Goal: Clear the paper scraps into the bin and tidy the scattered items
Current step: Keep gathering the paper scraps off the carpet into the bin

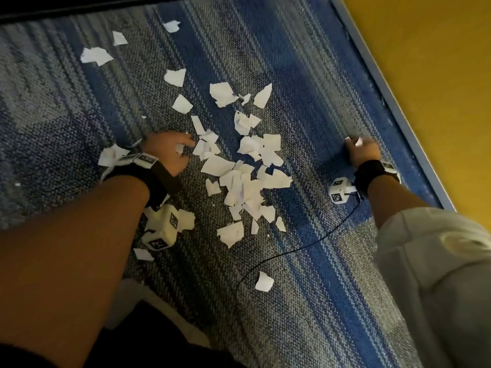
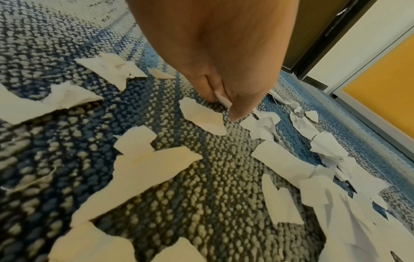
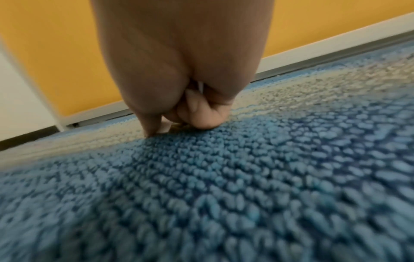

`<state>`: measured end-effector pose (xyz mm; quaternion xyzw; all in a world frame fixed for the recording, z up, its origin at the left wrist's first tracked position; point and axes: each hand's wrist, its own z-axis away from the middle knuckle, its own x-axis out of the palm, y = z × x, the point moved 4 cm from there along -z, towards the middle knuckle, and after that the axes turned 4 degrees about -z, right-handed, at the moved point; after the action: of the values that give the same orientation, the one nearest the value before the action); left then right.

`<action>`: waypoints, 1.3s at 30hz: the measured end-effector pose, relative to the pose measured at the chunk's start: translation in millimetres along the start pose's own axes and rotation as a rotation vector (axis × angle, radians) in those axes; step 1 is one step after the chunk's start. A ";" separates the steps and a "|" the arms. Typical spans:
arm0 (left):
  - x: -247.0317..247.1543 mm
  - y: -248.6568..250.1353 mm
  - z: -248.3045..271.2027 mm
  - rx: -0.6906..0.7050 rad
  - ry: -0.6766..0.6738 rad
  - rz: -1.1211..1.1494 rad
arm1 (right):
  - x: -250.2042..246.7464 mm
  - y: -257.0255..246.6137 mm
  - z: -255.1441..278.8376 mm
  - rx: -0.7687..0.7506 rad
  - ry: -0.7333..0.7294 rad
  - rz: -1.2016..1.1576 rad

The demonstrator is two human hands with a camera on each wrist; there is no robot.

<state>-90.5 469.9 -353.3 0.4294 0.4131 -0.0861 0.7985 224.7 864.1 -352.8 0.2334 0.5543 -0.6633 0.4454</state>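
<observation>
Several torn white paper scraps (image 1: 239,176) lie scattered over a blue and grey striped carpet (image 1: 305,75). My left hand (image 1: 170,152) is down at the left edge of the main pile, fingers curled, pinching a small paper scrap (image 2: 221,100) between thumb and fingers. More paper scraps (image 2: 201,117) lie just under its fingertips. My right hand (image 1: 362,151) is off to the right near the wall, fingers curled down on the carpet, holding small white paper scraps (image 1: 356,141). In the right wrist view the right hand (image 3: 179,113) is bunched, with a sliver of white paper (image 3: 200,87) showing inside it.
A yellow wall (image 1: 438,88) with a grey-blue baseboard (image 1: 393,102) borders the carpet on the right. A thin black cable (image 1: 292,251) trails across the carpet from my right wrist. A dark edge (image 1: 79,9) runs along the top. No bin is in view.
</observation>
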 end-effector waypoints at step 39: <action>93.2 137.8 -6.0 0.449 -0.400 -0.365 | 83.1 21.3 281.6 -0.438 -0.913 -0.029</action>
<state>33.9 579.7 -338.7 0.4878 0.2895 -0.3985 0.7207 253.5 571.2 -352.9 -0.1868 0.4323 -0.5720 0.6716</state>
